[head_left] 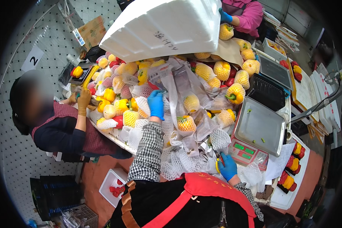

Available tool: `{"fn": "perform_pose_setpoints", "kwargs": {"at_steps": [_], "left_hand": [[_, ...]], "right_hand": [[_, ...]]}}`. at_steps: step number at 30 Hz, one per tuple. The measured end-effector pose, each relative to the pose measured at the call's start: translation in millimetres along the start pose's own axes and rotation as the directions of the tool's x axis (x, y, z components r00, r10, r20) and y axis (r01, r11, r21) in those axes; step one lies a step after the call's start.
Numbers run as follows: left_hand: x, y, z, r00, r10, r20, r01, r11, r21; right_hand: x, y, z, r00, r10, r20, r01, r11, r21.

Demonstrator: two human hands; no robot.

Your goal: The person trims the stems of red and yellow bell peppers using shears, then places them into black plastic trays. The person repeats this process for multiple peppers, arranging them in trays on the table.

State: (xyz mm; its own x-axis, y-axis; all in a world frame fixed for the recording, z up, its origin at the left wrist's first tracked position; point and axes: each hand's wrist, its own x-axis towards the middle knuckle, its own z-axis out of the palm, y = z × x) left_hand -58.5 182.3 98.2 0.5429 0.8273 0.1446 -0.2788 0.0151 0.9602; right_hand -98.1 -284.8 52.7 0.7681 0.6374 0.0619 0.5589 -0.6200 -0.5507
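My left hand [156, 105], in a blue glove, reaches over the pile and touches the foam netting around it; its fingertips are partly hidden, so a hold cannot be made out. Beside it on the left lie netted and bare yellow bell peppers [121, 106]. My right hand [228, 166], also blue-gloved, is low at the table's near side, closed on yellow-handled scissors [217, 165]. White foam net sleeves [185, 161] lie heaped between the hands. Farther in, a netted yellow pepper with a green stem [186, 124] rests on crumpled printed paper [188, 82].
A white foam box [162, 28] is tilted over the far side, a co-worker's gloved hand at its edge. Another co-worker handles something at the left. Right of the pile stand a scale [259, 125] and a black basket [266, 91]. Packed peppers [292, 168] lie beyond.
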Motion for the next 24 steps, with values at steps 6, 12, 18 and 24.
{"fn": "perform_pose_setpoints", "kwargs": {"at_steps": [6, 12, 18, 24], "left_hand": [[-19.6, 139.7, -12.6, 0.97, 0.244, -0.019, -0.244, 0.956, -0.164], [-1.7, 72.3, 6.9, 0.991, 0.058, 0.119, -0.087, 0.965, 0.248], [-10.4, -10.7, 79.4, 0.998, -0.052, -0.03, 0.059, 0.749, 0.66], [27.8, -25.8, 55.0, 0.995, -0.095, -0.011, 0.096, 0.988, 0.122]], "right_hand": [[-0.6, 1.3, -1.2, 1.0, -0.001, 0.016, 0.001, 1.0, -0.029], [0.8, -5.0, -1.2, 1.0, 0.004, 0.007, -0.004, 1.0, -0.011], [-3.0, 6.9, 2.7, 0.999, -0.025, -0.031, 0.024, 1.0, -0.019], [-2.5, 12.0, 4.0, 0.996, -0.063, -0.061, 0.065, 0.997, 0.039]]}}
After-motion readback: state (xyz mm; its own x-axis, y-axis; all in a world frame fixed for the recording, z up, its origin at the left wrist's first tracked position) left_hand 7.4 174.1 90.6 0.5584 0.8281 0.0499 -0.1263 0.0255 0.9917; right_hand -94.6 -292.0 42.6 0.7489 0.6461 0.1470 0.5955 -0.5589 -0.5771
